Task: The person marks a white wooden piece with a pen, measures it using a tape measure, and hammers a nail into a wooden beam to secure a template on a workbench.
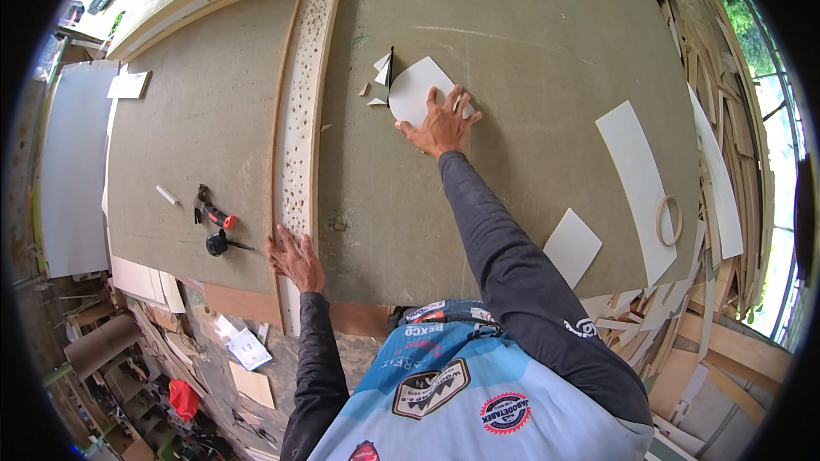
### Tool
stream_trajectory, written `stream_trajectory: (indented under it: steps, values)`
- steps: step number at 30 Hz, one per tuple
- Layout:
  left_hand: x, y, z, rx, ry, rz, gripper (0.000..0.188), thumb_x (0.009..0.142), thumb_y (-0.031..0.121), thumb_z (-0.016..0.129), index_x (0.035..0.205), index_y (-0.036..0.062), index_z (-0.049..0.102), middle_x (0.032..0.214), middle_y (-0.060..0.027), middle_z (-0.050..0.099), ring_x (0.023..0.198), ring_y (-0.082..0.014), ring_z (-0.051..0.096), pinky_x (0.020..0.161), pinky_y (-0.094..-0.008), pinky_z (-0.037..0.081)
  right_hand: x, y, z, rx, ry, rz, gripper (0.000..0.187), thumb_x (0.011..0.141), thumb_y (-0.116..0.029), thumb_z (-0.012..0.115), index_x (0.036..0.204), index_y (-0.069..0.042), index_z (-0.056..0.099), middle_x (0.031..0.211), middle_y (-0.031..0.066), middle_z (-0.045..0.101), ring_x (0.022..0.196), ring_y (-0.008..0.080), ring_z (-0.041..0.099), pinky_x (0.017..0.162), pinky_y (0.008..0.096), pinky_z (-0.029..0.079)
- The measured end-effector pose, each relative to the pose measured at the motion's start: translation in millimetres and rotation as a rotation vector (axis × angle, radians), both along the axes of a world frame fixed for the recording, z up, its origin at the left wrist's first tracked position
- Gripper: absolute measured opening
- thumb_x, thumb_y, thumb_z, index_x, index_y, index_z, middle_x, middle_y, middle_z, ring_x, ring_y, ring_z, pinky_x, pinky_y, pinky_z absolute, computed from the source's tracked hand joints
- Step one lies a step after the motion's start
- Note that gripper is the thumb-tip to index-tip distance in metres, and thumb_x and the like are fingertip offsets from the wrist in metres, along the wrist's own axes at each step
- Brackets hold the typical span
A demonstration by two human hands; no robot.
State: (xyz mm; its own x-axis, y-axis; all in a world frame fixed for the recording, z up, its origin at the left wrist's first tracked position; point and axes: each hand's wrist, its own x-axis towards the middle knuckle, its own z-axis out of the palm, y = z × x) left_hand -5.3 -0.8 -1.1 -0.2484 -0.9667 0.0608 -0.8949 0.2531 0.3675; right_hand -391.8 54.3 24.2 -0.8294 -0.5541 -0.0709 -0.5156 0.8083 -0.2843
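My right hand (pixel 442 124) lies with fingers spread on a white board piece (pixel 418 90) whose left edge is rounded. That rounded edge is against a thin, dark, blade-like strip (pixel 391 77) standing in the grey-green worktop (pixel 530 60). Small white offcuts (pixel 381 68) lie just left of the strip. Down at the near edge, my left hand (pixel 295 260) rests, fingers apart, on a long pale bar (pixel 301 94) dotted with many holes, which runs across the worktop from near to far. Neither hand is closed round anything.
Left of the bar lie a red-and-black hand tool (pixel 213 210), a black tape measure (pixel 217 243) and a small white strip (pixel 166 195). On the right are a curved white board (pixel 636 188), a ring (pixel 669 220) and a white offcut (pixel 572 248). Wood strips (pixel 739 128) are piled beyond.
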Motion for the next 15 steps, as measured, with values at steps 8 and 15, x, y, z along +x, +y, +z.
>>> stream_trajectory:
  steps: [8, 15]
  values:
    - [-0.4, 0.0, 0.3, -0.006, 0.013, 0.01, 0.068, 0.098, 0.05, 0.05, 0.155, 0.0147, 0.039, 0.16, -0.026, 0.022, 0.147, -0.0422, 0.019, 0.117, -0.0579, 0.009, 1.6, -1.8, 3.4, 0.008, 0.015, -0.003, 0.106, 0.069, -0.066, 0.075, 0.151, -0.01, 0.04, 0.156, 0.0293, 0.022, 0.144, 0.0479, 0.022, 0.106, 0.0794, 0.02]
    - [-1.2, -0.4, 1.2, 0.003, -0.002, 0.012, 0.068, 0.098, 0.051, 0.05, 0.155, 0.0145, 0.039, 0.16, -0.0258, 0.021, 0.147, -0.0422, 0.019, 0.117, -0.0578, 0.009, 1.6, -3.1, 3.1, 0.023, 0.021, -0.008, 0.107, 0.069, -0.068, 0.074, 0.152, -0.01, 0.038, 0.156, 0.0293, 0.023, 0.144, 0.0475, 0.024, 0.106, 0.079, 0.022]
